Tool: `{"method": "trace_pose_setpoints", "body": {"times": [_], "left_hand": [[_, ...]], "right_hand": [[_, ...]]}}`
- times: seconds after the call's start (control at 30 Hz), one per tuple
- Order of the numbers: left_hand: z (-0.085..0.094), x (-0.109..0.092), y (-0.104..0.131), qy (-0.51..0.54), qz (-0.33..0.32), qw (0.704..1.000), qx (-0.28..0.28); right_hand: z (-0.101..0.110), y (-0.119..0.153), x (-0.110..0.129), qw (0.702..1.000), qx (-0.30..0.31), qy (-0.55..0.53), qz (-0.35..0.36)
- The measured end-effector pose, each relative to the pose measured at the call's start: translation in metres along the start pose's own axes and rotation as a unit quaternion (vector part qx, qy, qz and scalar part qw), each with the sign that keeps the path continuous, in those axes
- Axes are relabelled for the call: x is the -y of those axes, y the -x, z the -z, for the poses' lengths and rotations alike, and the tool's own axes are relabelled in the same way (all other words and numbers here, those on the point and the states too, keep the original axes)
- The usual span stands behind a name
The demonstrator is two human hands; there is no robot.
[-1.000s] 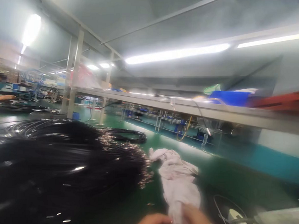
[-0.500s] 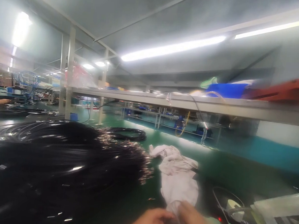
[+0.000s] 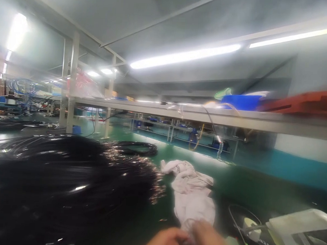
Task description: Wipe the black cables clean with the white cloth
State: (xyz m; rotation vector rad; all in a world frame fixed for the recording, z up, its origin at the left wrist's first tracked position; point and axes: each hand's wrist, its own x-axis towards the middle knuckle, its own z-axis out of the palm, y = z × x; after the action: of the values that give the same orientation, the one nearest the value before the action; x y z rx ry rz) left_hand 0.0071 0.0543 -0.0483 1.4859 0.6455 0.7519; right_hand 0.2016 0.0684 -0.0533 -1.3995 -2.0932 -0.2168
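A crumpled white cloth (image 3: 194,203) lies on the green tabletop (image 3: 231,176), stretching away from my hands. At the bottom edge my left hand (image 3: 165,240) has its fingers closed on the near end of the cloth. My right hand (image 3: 209,238) is close beside it on the right, closed over the same bunched end and smeared by motion. The fingertips of both hands are partly hidden. To the left of my hands is a large heap of black cables (image 3: 69,179), with shiny copper-coloured ends toward the cloth.
A device with a pale cover (image 3: 297,226) and a thin wire stands at the right. Overhead runs a shelf (image 3: 153,109) carrying a blue bin (image 3: 242,101) and a red object (image 3: 302,101). Wires hang from it. A metal post (image 3: 73,82) rises behind the cables.
The view has shifted slightly, so the shelf items and the device appear farther left. Both hands stay on the near end of the white cloth.
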Motion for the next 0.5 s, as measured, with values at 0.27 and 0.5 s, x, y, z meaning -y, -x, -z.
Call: {"method": "trace_pose_setpoints", "body": {"times": [0.27, 0.5], "left_hand": [[-0.003, 0.000, -0.001, -0.026, -0.024, 0.999, -0.004], [-0.015, -0.007, 0.012, 0.034, 0.056, 0.994, -0.082]], "right_hand": [[0.041, -0.010, -0.017, 0.994, 0.014, -0.106, -0.031], [0.024, 0.004, 0.020, 0.994, 0.066, -0.091, 0.012]]}}
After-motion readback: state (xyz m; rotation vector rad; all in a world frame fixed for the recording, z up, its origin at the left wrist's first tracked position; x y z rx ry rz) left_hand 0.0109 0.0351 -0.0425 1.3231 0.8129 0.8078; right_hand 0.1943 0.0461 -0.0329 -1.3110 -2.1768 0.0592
